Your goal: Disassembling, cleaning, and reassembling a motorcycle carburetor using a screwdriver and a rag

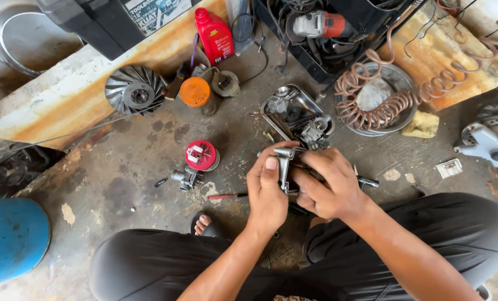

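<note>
Both my hands grip one small grey metal engine part (pixel 285 161), much like a carburetor body, above the stained concrete floor. My left hand (pixel 267 192) wraps its left side, thumb laid along the top. My right hand (pixel 330 184) closes over its right side and hides most of it. A thin metal tool (pixel 367 181) pokes out past my right hand. Just beyond the hands sits a small metal tray (pixel 307 103) with loose metal parts in it. My knees in dark trousers frame the hands.
On the floor lie another carburetor (pixel 186 178), a red round tin (pixel 201 155), a red-handled screwdriver (pixel 225 196), an orange-lidded jar (pixel 196 92), a red oil bottle (pixel 214 34), a finned metal fan wheel (pixel 134 89), a coiled copper-coloured hose (pixel 383 103), an angle grinder (pixel 318 25) and a blue drum (pixel 12 239).
</note>
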